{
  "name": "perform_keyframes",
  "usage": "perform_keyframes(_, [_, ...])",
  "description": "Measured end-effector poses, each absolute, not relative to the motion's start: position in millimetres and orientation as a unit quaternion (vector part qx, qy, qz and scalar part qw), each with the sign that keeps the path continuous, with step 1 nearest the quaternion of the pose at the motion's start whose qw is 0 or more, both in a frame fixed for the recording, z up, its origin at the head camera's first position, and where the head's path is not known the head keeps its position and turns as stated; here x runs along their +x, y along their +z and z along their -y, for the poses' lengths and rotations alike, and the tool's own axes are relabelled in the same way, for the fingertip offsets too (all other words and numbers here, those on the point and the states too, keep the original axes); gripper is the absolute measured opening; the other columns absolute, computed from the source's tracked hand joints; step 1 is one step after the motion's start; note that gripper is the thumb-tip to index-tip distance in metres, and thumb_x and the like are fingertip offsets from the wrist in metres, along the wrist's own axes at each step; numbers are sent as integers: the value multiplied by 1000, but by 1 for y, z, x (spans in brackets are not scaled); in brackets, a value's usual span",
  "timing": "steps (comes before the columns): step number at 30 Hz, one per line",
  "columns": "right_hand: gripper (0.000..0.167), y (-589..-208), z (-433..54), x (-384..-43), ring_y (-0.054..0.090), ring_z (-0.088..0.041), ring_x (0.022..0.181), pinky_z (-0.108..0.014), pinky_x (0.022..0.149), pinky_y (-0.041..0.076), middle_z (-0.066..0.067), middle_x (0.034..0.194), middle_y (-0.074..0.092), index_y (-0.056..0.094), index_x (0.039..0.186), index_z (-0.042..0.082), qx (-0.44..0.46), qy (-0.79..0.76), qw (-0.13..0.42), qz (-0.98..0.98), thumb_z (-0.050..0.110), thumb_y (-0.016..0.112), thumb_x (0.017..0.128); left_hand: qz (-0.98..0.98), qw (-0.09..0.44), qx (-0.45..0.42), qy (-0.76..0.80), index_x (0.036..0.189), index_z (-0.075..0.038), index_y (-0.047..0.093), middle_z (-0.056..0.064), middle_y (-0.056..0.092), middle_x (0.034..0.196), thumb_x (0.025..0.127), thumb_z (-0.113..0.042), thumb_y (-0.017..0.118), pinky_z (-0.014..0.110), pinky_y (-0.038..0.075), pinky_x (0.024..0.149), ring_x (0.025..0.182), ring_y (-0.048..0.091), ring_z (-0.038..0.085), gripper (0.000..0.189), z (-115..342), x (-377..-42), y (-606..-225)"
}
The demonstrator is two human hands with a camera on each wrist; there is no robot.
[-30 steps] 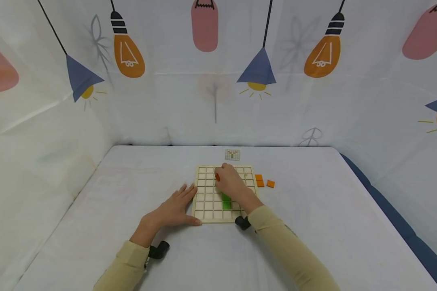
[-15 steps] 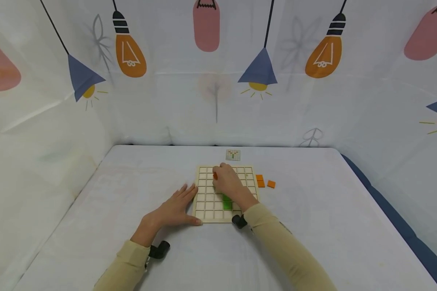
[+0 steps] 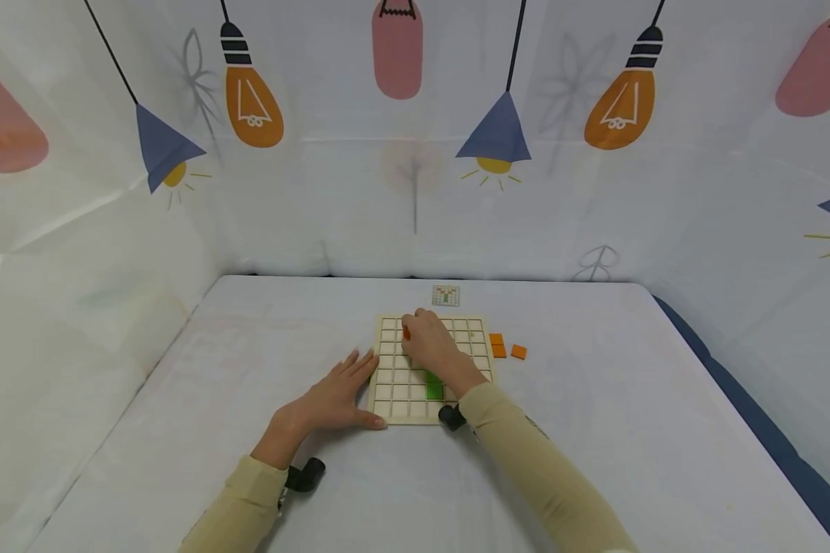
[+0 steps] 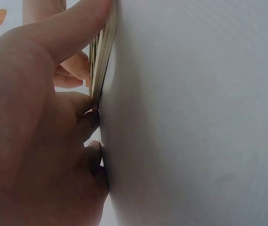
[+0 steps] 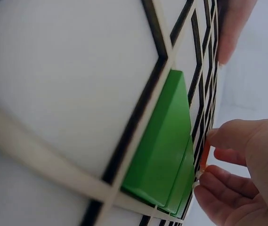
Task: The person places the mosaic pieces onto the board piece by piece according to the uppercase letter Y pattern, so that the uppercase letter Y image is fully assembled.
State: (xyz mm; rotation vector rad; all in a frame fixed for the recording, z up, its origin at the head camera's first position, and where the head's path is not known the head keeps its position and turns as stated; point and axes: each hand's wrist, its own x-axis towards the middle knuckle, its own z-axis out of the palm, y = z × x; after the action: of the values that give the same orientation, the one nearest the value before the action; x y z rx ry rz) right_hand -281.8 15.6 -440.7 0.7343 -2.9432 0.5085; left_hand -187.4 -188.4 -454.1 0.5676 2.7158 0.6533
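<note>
Between the thumb and fingertips of my right hand (image 3: 431,343) is a small orange square tile (image 5: 206,154), pinched at the surface of the upper part of a pale wooden grid board (image 3: 392,392). Whether the tile sits in a cell cannot be told. Green tiles (image 5: 164,150) lie in cells below that hand, partly covered by it in the head view. My left hand (image 3: 332,397) lies spread at the board's left side, its fingertips on the left edge and its thumb at the lower left corner. The left wrist view shows the board's side edge (image 4: 106,44) against that thumb.
Two orange tiles (image 3: 498,346) lie close against the board's right side, and another orange tile (image 3: 519,352) sits slightly farther right. Behind the board is a small printed grid card (image 3: 446,296). All rest on a white table (image 3: 636,430) with a patterned curtain behind.
My right hand has slid slightly left across the board, still holding the orange tile. My left hand stays on the board's left edge. The head view has shifted a little.
</note>
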Motion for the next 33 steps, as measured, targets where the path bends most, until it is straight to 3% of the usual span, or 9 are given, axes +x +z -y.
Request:
perform_keyframes(8, [12, -443, -16, -286, 49, -16, 73, -27, 62, 42, -4, 83, 56, 65, 85, 11, 256, 156, 37, 953, 12, 60, 96, -943, 141, 196, 228, 160, -11, 18, 6, 13, 169, 77, -62, 76, 53, 13, 126, 157, 4, 34, 114, 187, -187, -453])
perform_keyframes(17, [12, -443, -15, -289, 51, -16, 76, -28, 65, 44, -5, 86, 59, 71, 95, 10, 276, 146, 26, 950, 13, 59, 99, -944, 141, 198, 225, 160, -11, 17, 6, 13, 169, 77, -62, 76, 53, 14, 126, 157, 4, 34, 115, 188, -187, -456])
perform_keyframes(33, [17, -443, -11, -291, 54, -15, 77, -27, 67, 47, -4, 89, 62, 73, 99, 11, 297, 132, 40, 945, 15, 57, 100, -941, 141, 205, 228, 160, -11, 16, 6, 13, 169, 77, -62, 76, 55, 14, 126, 156, 4, 35, 114, 189, -187, -455])
